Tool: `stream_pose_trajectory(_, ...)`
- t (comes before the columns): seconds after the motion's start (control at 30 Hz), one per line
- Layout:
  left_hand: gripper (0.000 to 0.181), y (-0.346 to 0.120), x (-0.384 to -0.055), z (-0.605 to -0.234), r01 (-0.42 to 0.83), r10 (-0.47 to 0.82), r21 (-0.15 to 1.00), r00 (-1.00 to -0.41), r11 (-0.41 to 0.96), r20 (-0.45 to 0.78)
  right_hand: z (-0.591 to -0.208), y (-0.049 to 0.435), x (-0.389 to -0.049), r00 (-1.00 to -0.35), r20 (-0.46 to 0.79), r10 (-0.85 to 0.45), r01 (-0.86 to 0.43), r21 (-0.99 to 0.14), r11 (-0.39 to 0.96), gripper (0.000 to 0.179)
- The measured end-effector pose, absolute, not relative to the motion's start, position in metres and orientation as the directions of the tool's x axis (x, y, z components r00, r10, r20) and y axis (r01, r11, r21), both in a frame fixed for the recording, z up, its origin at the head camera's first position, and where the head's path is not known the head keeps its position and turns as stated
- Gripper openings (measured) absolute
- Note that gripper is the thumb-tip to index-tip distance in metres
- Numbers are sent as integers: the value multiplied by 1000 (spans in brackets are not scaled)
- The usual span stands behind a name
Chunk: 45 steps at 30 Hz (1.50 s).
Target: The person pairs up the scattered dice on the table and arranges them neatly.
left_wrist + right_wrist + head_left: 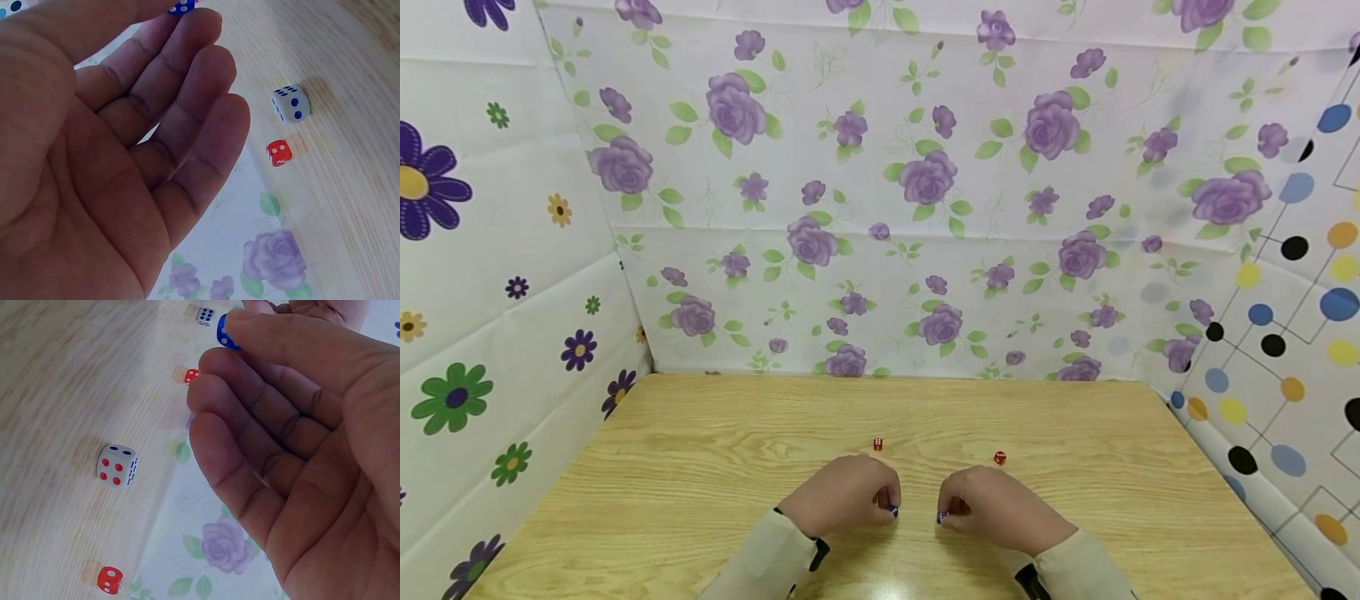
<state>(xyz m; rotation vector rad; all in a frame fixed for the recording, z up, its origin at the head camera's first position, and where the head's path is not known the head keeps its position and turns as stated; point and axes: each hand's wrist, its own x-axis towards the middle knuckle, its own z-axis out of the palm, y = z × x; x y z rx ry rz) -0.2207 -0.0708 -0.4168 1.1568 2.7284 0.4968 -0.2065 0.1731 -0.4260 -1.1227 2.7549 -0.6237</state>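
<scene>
My left hand (pixel 850 496) pinches a blue die (pixel 892 511) with white dots between thumb and forefinger, just over the wooden table. In the left wrist view this blue die (pixel 182 7) shows only partly at the top edge. My right hand (pixel 996 507) pinches another blue die (pixel 942 517), plainer in the right wrist view as a blue die (pixel 225 334) at the thumb tip. Both hands face each other, a small gap apart. A white die (pixel 290 104) lies near the left fingers, and a second white die (pixel 117 465) near the right; the head view hides both.
Beyond the hands on the wooden table (pixel 760 433) lie two red dice, one red die (pixel 877 444) ahead of the left hand and another red die (pixel 1000 457) ahead of the right. A flowered cloth (pixel 880 275) hangs behind the table, with patterned cloths on both sides.
</scene>
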Motion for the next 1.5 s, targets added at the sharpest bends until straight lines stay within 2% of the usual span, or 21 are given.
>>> stream_pose_trajectory(0.4, 11, -71, -220, -420, 675, 733, 363, -679, 642, -35, -428, 171, -205, -709, 45, -704, -653, -419, 631, 8)
stream_pose_trajectory(0.67, 13, -72, -216, -418, 644, 733, 426, -677, 636, -70, -432, 170, -205, -702, 35, -712, -656, -420, 627, 10)
stream_pose_trajectory(0.97, 14, -71, -213, -418, 642, 749, 452, -655, 620, -98, -435, 167, -202, -651, 24, -759, -695, -420, 583, 10)
stream_pose_trajectory(1.5, 16, -70, -212, -428, 635, 754, 458, -644, 622, -129, -440, 167, -201, -626, 9, -780, -712, -415, 566, 10)
